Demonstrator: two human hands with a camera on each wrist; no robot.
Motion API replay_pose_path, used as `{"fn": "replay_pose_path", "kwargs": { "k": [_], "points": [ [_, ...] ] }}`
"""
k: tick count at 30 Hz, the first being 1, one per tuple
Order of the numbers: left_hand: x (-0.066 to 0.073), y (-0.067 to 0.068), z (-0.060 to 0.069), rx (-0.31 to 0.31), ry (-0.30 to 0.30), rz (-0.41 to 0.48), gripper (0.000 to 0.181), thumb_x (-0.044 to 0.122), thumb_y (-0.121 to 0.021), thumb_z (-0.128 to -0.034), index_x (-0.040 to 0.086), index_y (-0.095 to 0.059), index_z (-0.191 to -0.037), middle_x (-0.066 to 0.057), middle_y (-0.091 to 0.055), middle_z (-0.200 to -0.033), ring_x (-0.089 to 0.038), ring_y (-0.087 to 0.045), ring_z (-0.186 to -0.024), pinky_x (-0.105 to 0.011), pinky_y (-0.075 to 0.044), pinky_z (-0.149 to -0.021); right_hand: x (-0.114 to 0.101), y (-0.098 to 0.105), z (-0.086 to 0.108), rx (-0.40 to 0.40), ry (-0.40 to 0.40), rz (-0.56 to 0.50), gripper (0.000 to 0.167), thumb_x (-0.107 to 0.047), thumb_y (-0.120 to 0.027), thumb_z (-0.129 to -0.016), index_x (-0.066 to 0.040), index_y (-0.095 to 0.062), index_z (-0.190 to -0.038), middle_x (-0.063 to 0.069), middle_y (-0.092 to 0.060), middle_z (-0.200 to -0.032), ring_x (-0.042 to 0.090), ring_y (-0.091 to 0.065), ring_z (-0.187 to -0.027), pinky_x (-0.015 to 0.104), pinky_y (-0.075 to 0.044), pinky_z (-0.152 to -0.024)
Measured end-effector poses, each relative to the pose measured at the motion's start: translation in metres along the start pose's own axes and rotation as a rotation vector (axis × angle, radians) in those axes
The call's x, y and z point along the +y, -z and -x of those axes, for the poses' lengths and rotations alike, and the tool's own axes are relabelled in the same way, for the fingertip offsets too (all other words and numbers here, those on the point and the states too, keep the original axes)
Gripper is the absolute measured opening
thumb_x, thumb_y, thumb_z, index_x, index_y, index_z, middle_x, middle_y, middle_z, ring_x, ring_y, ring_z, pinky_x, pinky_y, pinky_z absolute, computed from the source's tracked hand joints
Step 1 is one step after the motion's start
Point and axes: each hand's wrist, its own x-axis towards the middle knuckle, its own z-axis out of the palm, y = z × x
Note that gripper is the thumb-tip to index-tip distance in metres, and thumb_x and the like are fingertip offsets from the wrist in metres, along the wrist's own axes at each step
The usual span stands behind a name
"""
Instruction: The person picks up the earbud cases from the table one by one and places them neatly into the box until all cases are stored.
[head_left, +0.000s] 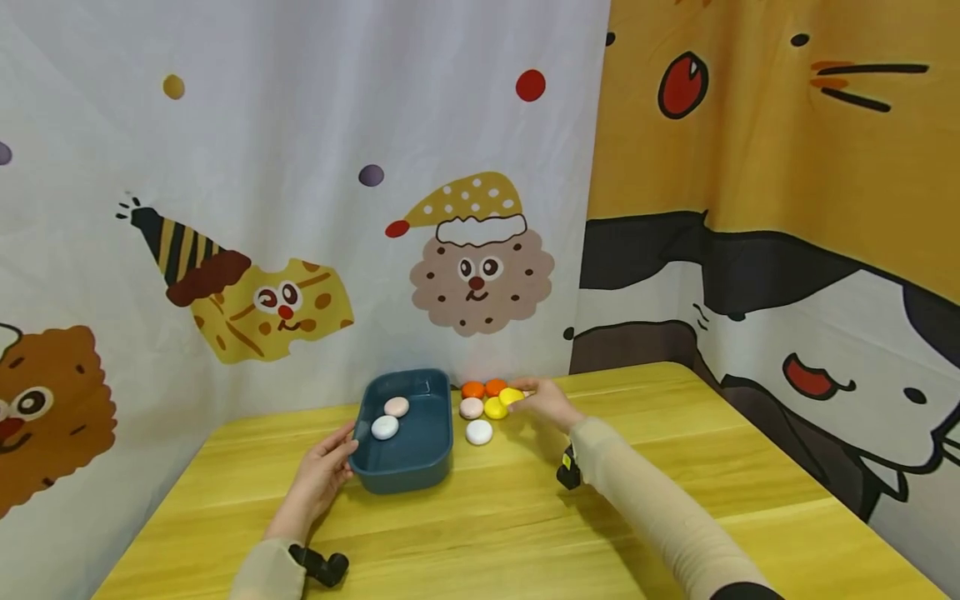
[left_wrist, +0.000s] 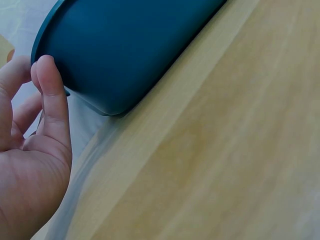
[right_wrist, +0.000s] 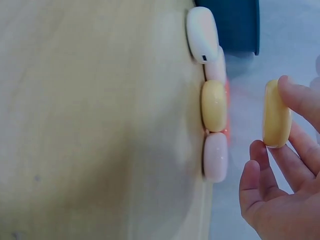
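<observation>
A dark teal rectangular bin (head_left: pixel 401 481) stands on the table with a white and a pale pink round disc (head_left: pixel 397 407) inside. My left hand (head_left: pixel 320 472) holds the bin's left rim, fingertips against its wall (left_wrist: pixel 110 55). My right hand (head_left: pixel 547 403) pinches a yellow disc (right_wrist: pixel 276 114) between thumb and fingers, raised off the table. Close to it sit another yellow disc (right_wrist: pixel 214 106), a white disc (head_left: pixel 479 432), a pale pink disc (head_left: pixel 471 408) and two orange discs (head_left: pixel 472 390). The right wrist view also shows a pale disc (right_wrist: pixel 215 157) beside the resting yellow one.
The wooden table (head_left: pixel 480 542) has its back edge just behind the bin and discs. A printed curtain (head_left: pixel 300 167) hangs behind the table, with an orange and black-and-white one (head_left: pixel 787 208) along the right side.
</observation>
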Motion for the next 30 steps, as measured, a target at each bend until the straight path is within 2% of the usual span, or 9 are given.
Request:
{"fn": "replay_pose_path", "kwargs": {
  "k": [2, 7, 14, 23, 30],
  "points": [
    [-0.001, 0.001, 0.001, 0.004, 0.0, 0.002, 0.058, 0.008, -0.06, -0.096, 0.004, -0.037, -0.149, 0.003, -0.048, -0.098, -0.006, -0.047, -0.058, -0.018, -0.048, -0.054, -0.004, 0.001, -0.001, -0.007, 0.008, -0.005, 0.051, -0.008, -0.075, -0.081, 0.001, -0.06, -0.129, 0.017, -0.056, -0.132, 0.032, -0.05, -0.121, 0.048, -0.038, -0.103],
    [-0.001, 0.002, 0.003, 0.014, 0.006, -0.007, 0.059, 0.009, -0.061, -0.0959, 0.005, -0.037, -0.149, 0.002, -0.048, -0.1, -0.007, -0.047, -0.059, -0.018, -0.048, -0.055, -0.007, 0.005, -0.004, -0.014, -0.013, -0.011, 0.05, -0.011, -0.077, -0.081, -0.001, -0.062, -0.128, 0.016, -0.057, -0.13, 0.03, -0.054, -0.116, 0.046, -0.041, -0.1],
    [-0.001, 0.002, 0.0, 0.008, -0.007, -0.024, 0.058, 0.01, -0.06, -0.0959, 0.005, -0.038, -0.149, 0.001, -0.047, -0.107, -0.007, -0.047, -0.06, -0.019, -0.048, -0.056, -0.009, 0.012, -0.008, 0.003, 0.007, 0.025, 0.051, -0.013, -0.078, -0.08, 0.0, -0.062, -0.127, 0.017, -0.056, -0.131, 0.032, -0.049, -0.123, 0.048, -0.039, -0.103],
    [-0.003, 0.001, -0.001, 0.001, -0.013, -0.027, 0.058, 0.007, -0.059, -0.0958, 0.003, -0.037, -0.149, 0.001, -0.048, -0.105, -0.006, -0.047, -0.057, -0.019, -0.047, -0.054, -0.01, 0.015, -0.013, -0.03, 0.004, -0.009, 0.05, -0.013, -0.079, -0.08, -0.003, -0.063, -0.126, 0.016, -0.058, -0.13, 0.03, -0.053, -0.118, 0.047, -0.039, -0.102],
    [-0.002, 0.0, -0.001, 0.002, -0.017, -0.018, 0.056, 0.006, -0.057, -0.0966, 0.003, -0.037, -0.149, 0.001, -0.048, -0.103, -0.005, -0.047, -0.057, -0.018, -0.047, -0.053, -0.025, 0.019, -0.017, -0.057, 0.015, -0.014, 0.052, -0.015, -0.076, -0.082, -0.002, -0.06, -0.13, 0.016, -0.056, -0.132, 0.03, -0.054, -0.116, 0.048, -0.041, -0.1]
  ]
}}
